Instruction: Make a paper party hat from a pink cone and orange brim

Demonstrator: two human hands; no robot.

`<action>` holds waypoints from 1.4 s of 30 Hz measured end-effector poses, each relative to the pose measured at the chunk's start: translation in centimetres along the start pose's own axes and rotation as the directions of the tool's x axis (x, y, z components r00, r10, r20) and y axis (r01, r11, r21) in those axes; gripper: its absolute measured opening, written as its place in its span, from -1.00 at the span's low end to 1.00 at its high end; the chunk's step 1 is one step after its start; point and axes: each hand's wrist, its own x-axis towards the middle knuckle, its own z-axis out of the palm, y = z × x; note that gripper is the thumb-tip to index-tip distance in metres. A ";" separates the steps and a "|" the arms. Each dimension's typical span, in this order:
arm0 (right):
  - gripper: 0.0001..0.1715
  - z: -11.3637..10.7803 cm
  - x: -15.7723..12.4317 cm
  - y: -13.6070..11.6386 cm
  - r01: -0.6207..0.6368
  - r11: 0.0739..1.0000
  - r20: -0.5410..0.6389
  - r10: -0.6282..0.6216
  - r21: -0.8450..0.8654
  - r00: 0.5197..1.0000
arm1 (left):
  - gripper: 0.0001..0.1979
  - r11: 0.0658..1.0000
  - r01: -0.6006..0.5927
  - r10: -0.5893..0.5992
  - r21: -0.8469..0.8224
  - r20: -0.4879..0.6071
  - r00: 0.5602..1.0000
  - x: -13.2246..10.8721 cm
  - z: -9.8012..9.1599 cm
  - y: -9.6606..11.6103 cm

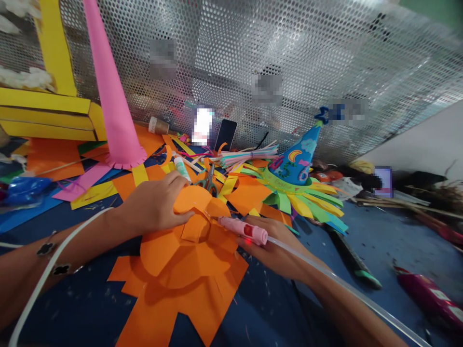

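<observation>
In the head view an orange paper flower [170, 267] with wide rounded petals lies in front of me, over more cut orange paper [155, 313]. My left hand [159, 202] pinches one of its far petals between thumb and fingers. A pink hot glue gun [249, 230] with a long clear glue stick [325, 274] in its rear is in my right hand [271, 246]. Its nozzle points left, at the folded pieces in the flower's middle; whether it touches them I cannot tell. A small red light glows under the glue gun. My right fingers are partly hidden behind it.
Scissors [208, 182] and a glue tube [181, 168] lie beyond the flower. A tall pink paper cone [115, 111] stands left, a decorated blue party hat [294, 161] right. A cutter [354, 260] lies at right. A white cable [47, 274] crosses my left forearm.
</observation>
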 end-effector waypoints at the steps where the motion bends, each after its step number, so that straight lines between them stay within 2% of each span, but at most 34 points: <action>1: -0.49 0.0 0.0 0.0 0.005 1.000 0.009 -0.005 -0.011 1.000 | -0.42 1.000 -0.003 0.003 0.000 0.000 1.000 0.0 0.0 0.0; 10: -0.58 0.1 0.0 -0.1 -0.046 0.999 0.020 0.047 -0.017 0.999 | -0.41 1.000 -0.008 0.008 0.002 0.004 1.000 -0.2 0.0 0.0; 15: -0.56 0.1 0.0 -0.1 0.001 1.000 0.024 -0.001 -0.023 1.000 | -0.41 1.000 -0.017 0.017 -0.006 -0.005 1.000 -0.2 0.0 0.0; 20: -0.63 0.3 -0.1 0.1 -0.058 0.998 0.025 0.059 -0.031 0.998 | -0.41 1.000 -0.006 0.006 0.012 -0.004 1.000 -0.2 0.0 0.0; 25: -0.53 0.2 -0.1 0.4 0.047 0.998 -0.001 -0.047 -0.048 0.999 | -0.40 0.999 0.019 -0.019 0.039 0.000 1.000 -0.2 0.0 -0.1; 35: -0.45 0.2 -0.1 0.5 0.102 0.994 -0.040 -0.103 -0.048 0.994 | -0.38 0.989 0.095 -0.097 0.113 0.011 0.995 -0.1 -0.3 -0.2; 38: -0.53 0.2 -0.2 0.4 0.079 0.996 -0.050 -0.081 -0.035 0.995 | -0.36 0.986 0.103 -0.105 0.130 0.006 0.994 -0.2 -0.2 -0.2; 42: -0.63 0.1 -0.1 0.1 -0.023 1.000 -0.055 0.023 0.006 0.998 | -0.33 0.980 0.116 -0.115 0.159 -0.012 0.993 -0.4 -0.5 0.3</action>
